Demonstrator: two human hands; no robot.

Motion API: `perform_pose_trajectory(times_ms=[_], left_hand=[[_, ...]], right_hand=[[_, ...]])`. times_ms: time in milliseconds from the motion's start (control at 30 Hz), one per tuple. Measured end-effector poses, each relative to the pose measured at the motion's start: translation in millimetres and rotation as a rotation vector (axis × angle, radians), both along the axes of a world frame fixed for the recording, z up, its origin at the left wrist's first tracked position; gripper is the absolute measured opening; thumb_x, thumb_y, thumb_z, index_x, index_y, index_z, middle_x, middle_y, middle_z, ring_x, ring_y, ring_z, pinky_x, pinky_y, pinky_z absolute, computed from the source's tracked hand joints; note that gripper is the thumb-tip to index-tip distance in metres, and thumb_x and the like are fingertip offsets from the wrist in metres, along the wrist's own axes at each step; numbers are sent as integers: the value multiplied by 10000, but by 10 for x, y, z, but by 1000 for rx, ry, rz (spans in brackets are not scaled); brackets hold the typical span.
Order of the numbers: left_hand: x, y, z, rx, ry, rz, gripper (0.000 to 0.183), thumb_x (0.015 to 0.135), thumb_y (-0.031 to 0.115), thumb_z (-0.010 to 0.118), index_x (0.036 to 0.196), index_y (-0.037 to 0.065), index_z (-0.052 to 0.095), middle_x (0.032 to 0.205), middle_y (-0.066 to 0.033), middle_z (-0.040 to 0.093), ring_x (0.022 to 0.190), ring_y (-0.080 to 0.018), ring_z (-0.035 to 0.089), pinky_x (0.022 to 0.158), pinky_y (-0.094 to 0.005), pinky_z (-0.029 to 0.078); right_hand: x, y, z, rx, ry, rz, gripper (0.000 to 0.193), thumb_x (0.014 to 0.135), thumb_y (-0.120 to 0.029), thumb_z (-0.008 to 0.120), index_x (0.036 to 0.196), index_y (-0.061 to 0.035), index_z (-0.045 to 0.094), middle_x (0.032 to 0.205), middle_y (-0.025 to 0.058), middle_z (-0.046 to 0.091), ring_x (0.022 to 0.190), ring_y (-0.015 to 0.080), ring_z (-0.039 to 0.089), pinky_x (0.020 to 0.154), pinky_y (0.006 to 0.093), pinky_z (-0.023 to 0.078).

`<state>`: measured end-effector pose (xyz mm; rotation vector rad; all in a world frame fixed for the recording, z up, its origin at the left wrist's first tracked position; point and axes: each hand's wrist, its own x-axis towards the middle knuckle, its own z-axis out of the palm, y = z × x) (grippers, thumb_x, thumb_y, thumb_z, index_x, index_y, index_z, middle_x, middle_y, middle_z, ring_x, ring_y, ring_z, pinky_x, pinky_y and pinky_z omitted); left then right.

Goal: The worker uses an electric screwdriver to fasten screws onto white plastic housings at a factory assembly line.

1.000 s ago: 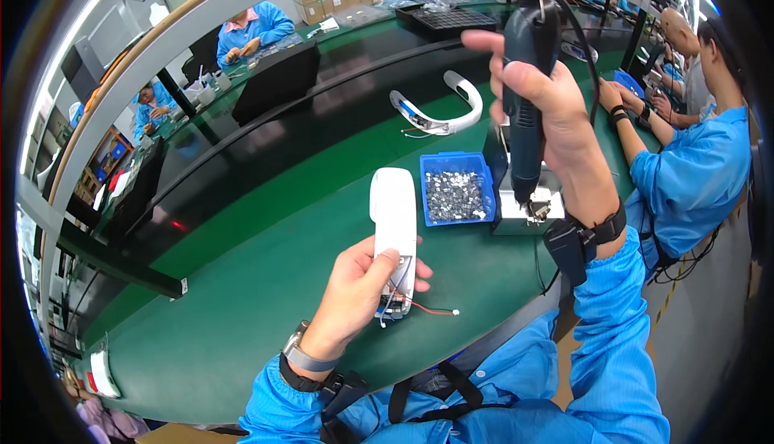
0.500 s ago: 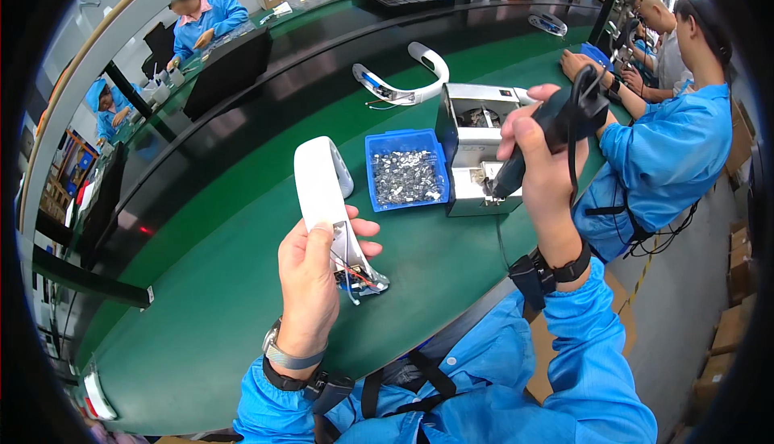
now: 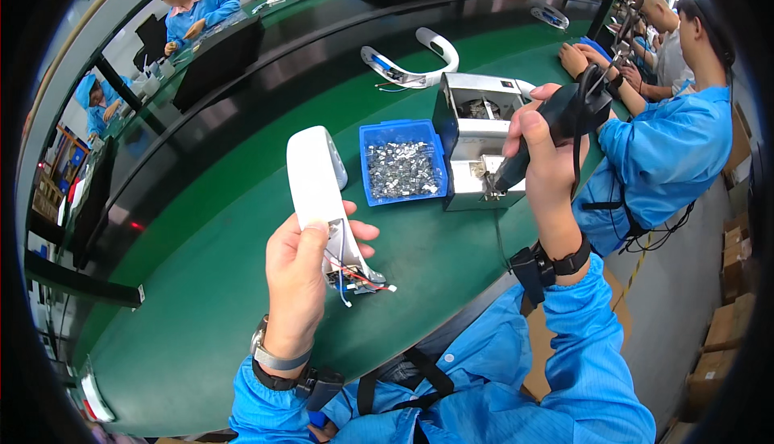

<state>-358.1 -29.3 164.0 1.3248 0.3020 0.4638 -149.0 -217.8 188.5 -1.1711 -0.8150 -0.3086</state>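
Faced a long green worktop (image 3: 218,283), broad enough for everything. Had a silver-and-black box (image 3: 480,144) standing at the right, presumably for a short reach from the right grip (image 3: 551,158). Saw a U-shaped white shell (image 3: 431,79) lying beyond, perhaps to stay out of the way. Clasped a curved white shell (image 3: 313,178) in the left grip (image 3: 298,259), over the worktop and near the wired end, seemingly to steady it without covering the thin wires (image 3: 347,265). Had a blue bin (image 3: 395,129) just beside the box, likely for easy access. Held a dark power driver (image 3: 513,169) in the right grip, tilted tip-down toward the box's lower front; could not tell about contact there. Saw small metallic parts (image 3: 403,168) heaped in the bin, probably to prevent scattering, and a white plug (image 3: 393,288) at one wire's end.
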Motion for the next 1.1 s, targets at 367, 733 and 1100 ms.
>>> perform_pose_trajectory(times_ms=[367, 733, 1100], left_hand=[[-27, 133, -69, -86, -68, -157, 346, 1023, 211, 436, 1219, -45, 563, 1000, -179, 703, 807, -205, 698, 712, -319, 581], [-26, 123, -93, -166, -92, -165, 278, 1030, 180, 458, 1138, -31, 604, 980, -127, 715, 753, -127, 665, 670, -262, 552], [0, 170, -241, -131, -227, -205, 255, 1037, 179, 475, 1144, -23, 588, 994, -124, 711, 823, -146, 675, 706, -293, 568]], right_hand=[[-350, 331, 662, -105, -5, 325, 708, 984, -590, 354, 1305, 36, 438, 806, 80, 550, 620, 137, 561, 580, 295, 527], [-1099, 996, 1243, 80, -1, 799, 908, 903, -744, 286, 1273, 69, 446, 833, 172, 599, 537, 210, 580, 526, 347, 514], [-1128, 1063, 1192, 1, -35, 869, 768, 941, -593, 452, 1358, 45, 354, 962, 126, 493, 685, 183, 546, 606, 310, 497]])
